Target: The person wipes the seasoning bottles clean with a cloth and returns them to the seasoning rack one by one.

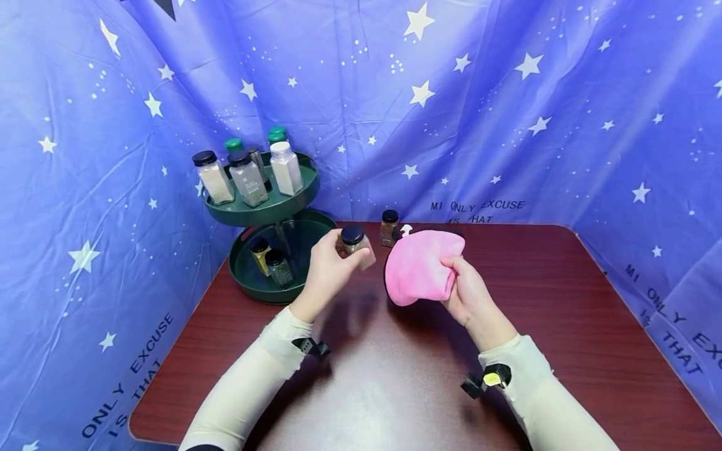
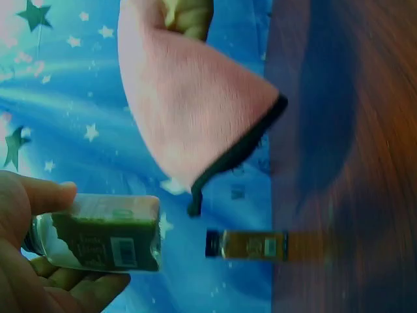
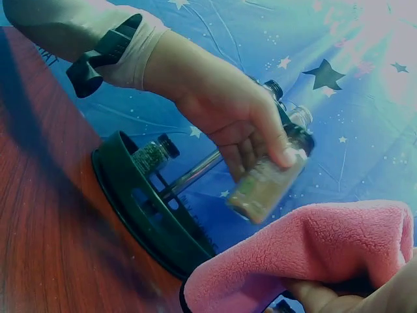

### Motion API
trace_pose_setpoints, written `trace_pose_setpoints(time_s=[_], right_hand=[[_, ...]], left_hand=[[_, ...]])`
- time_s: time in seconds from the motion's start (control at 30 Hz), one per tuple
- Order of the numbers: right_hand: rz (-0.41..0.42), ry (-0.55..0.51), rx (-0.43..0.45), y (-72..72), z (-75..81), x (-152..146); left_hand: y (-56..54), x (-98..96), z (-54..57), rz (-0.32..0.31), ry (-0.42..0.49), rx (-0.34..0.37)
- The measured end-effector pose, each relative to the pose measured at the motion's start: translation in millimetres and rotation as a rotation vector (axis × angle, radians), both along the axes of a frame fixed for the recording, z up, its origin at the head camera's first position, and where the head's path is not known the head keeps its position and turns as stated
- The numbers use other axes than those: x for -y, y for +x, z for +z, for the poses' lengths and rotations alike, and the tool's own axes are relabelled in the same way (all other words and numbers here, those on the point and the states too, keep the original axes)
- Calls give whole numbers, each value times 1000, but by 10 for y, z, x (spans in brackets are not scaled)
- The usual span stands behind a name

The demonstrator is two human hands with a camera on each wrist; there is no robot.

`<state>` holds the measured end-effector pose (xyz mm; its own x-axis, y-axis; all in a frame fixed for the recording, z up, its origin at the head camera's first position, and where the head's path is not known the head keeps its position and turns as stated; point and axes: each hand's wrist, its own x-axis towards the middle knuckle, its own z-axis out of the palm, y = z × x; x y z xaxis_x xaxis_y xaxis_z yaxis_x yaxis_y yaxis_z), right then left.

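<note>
The left hand (image 1: 329,266) has a clear, square-sided jar with a black lid (image 1: 361,250) between thumb and curled fingers, closed only as far as the jar's width allows. The jar is off the table, tilted, between a green two-tier round rack (image 1: 259,216) and the right hand (image 1: 468,291). That right hand pinches a fluffy pink cloth with dark edging (image 1: 420,266) — thumb on the near face, the other fingers mostly hidden behind — and the cloth droops towards the jar without touching it. Behind the cloth, near the table's far edge, a small, brown-filled jar with a black lid (image 1: 389,232) stands upright. The rack's lower tier carries a yellow-filled jar with a black lid (image 1: 261,257) and a green-filled jar with a black lid (image 1: 279,270); the upper tier bears two taller black-lidded clear jars (image 1: 248,183), a white-capped clear jar (image 1: 286,169) and some green-capped containers (image 1: 234,145) (partly hidden at the back). All this sits on a glossy, reddish-brown wooden table (image 1: 395,388) before a blue curtain printed with pale stars (image 1: 338,75).
</note>
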<state>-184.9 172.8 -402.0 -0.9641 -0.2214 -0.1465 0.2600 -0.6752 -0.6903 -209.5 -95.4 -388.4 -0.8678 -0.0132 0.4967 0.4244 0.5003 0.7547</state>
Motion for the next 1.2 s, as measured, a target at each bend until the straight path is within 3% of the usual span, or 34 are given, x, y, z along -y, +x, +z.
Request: trace_pose_setpoints(time_s=[0.27,0.5,0.77,0.97,1.2], right_hand=[[-31,13,-23,-4,21,2],[-41,54,-33,-17,11,-27],[-33,84,-39,-17,4,-25],[-23,80,-56,-13,-2,-30],[-38,91,-48,-13,5,-38]], left_hand=[[-152,331,44,118,-122,113],[-315,570,56,161,-255,190],[-484,825,102,106,-423,277],[-580,909,138,27,-565,373],[-691,962,218,-72,-732,415]])
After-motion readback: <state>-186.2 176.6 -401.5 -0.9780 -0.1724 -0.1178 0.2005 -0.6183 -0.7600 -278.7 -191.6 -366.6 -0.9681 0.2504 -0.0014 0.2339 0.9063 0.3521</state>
